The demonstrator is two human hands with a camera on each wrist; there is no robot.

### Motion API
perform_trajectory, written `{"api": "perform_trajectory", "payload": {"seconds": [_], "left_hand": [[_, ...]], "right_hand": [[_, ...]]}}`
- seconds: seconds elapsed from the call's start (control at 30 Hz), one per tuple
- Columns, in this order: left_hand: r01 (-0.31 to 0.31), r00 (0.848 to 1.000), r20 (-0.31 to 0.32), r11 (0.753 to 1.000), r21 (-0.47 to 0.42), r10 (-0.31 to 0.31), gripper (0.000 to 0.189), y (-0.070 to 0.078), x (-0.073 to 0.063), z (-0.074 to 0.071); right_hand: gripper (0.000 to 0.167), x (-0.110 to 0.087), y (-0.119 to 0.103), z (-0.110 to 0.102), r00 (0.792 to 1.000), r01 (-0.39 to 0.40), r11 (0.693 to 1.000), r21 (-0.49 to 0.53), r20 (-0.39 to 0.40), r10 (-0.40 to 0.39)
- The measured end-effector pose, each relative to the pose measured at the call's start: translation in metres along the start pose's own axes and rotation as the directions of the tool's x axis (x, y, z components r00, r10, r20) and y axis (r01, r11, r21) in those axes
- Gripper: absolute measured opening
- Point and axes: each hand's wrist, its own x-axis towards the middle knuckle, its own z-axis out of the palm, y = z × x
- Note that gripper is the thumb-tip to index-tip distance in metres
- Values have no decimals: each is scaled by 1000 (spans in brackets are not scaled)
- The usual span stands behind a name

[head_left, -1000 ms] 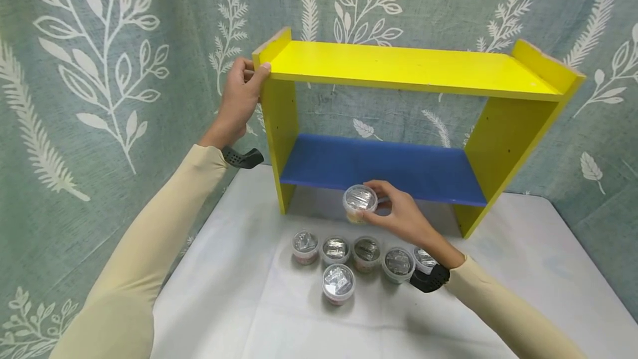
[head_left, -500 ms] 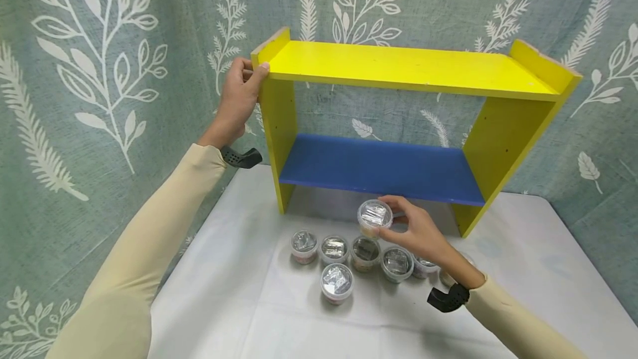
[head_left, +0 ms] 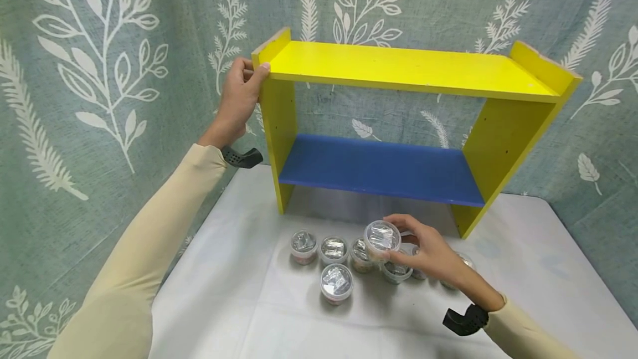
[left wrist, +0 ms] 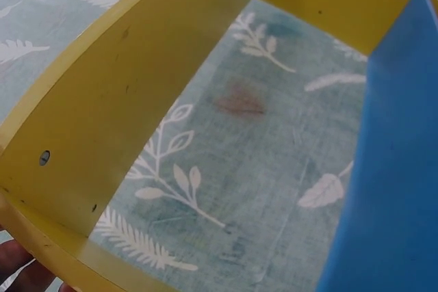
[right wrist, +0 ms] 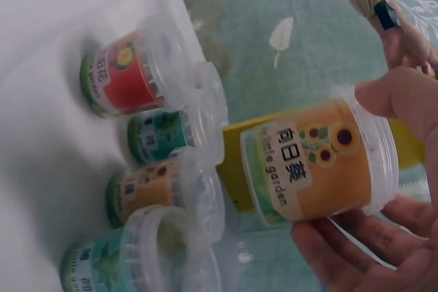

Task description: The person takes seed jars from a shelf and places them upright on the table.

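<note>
1. Cream sleeve at 8 o'clock of the head view leads up to the left hand [head_left: 238,98], whose fingers and thumb curl round the top left corner of the yellow shelf unit [head_left: 413,68]; in the left wrist view only fingertips show at the bottom left, under the yellow edge [left wrist: 55,251]
2. The shelf unit stands on the white counter [head_left: 538,270] at 12 o'clock, against a grey-green curtain [head_left: 99,43] printed with white leaves; its lower board is a blue shelf [head_left: 379,168]
3. On the counter in front of the unit a row of small clear-lidded tubs runs left to right: a leftmost tub [head_left: 304,246], a second tub [head_left: 334,249], then others partly hidden behind the held one; a lone front tub [head_left: 336,283] sits just beside the row at 6 o'clock of it
4. The right hand [head_left: 430,254], at about 5 o'clock, pinches an orange tub [head_left: 381,239] between thumb and curled fingers, held above the row and clear of the counter; the right wrist view shows its orange label with sunflowers [right wrist: 311,162], the tub lying on its side in the grip, with a red-labelled tub [right wrist: 126,76] and others on the counter beyond
</note>
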Motion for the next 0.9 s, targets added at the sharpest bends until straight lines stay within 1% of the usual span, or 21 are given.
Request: {"api": "perform_trajectory", "payload": {"seconds": [0.2, 0.3, 0.47, 0.6, 0.73, 0.8, 0.9], "left_hand": [[6, 1000, -6, 1000, -4, -6, 35, -1, 1, 0], [9, 1000, -13, 1000, -5, -9, 35, -1, 1, 0], [9, 1000, -10, 1000, -11, -9, 35, -1, 1, 0], [12, 1000, -10, 1000, -12, -13, 34, -2, 1, 1], [13, 1000, -15, 1000, -12, -13, 35, -3, 1, 1], [13, 1000, -15, 1000, -12, -13, 35, -3, 1, 1], [18, 1000, -15, 1000, -14, -18, 35, -1, 1, 1]], "right_hand": [[64, -10, 3, 0, 996, 13, 999, 35, 83, -16], [61, -14, 3, 1, 990, 31, 997, 66, 132, -39], [58, -19, 2, 5, 979, 63, 993, 103, 189, -82], [58, -23, 3, 8, 972, 75, 991, 113, 214, -98], [58, -27, 4, 13, 971, 60, 992, 114, 225, -85], [58, -28, 5, 15, 969, 68, 993, 92, 229, -87], [59, -31, 7, 17, 965, 101, 994, 44, 238, -109]]}}
